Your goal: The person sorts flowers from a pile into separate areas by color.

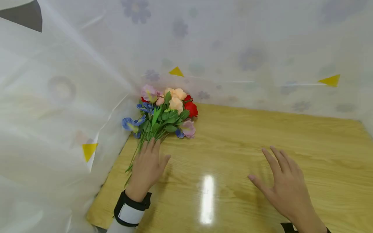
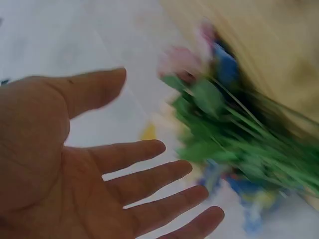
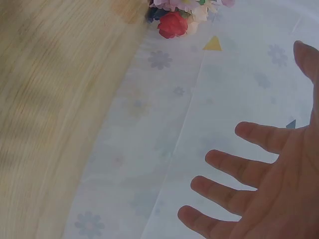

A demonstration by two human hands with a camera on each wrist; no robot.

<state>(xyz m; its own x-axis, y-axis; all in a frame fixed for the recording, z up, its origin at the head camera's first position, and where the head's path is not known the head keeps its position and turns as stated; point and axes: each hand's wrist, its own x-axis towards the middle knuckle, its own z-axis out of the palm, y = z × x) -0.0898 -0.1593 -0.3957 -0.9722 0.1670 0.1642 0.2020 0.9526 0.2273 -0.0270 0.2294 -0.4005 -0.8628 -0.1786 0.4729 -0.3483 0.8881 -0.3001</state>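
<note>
A bunch of artificial flowers (image 1: 170, 118) lies at the back left of the wooden table, its green stems (image 1: 140, 145) pointing toward the near left. Red, peach, pink and blue blooms show among the leaves. My left hand (image 1: 148, 170) is over the stem ends in the head view, fingers extended and thumb spread. In the left wrist view that palm (image 2: 45, 164) holds nothing, with the blurred stems beyond the fingertips. To the right, my right hand (image 1: 287, 187) hovers over the table with its fingers spread and nothing in it. A red rose (image 3: 173, 25) shows far from it in the right wrist view.
The wooden table (image 1: 233, 145) carries a bright light reflection near its front. Translucent floral-patterned sheeting (image 1: 221, 48) hangs along the back and the left side. Yellow triangular pieces (image 1: 176, 71) mark the sheeting.
</note>
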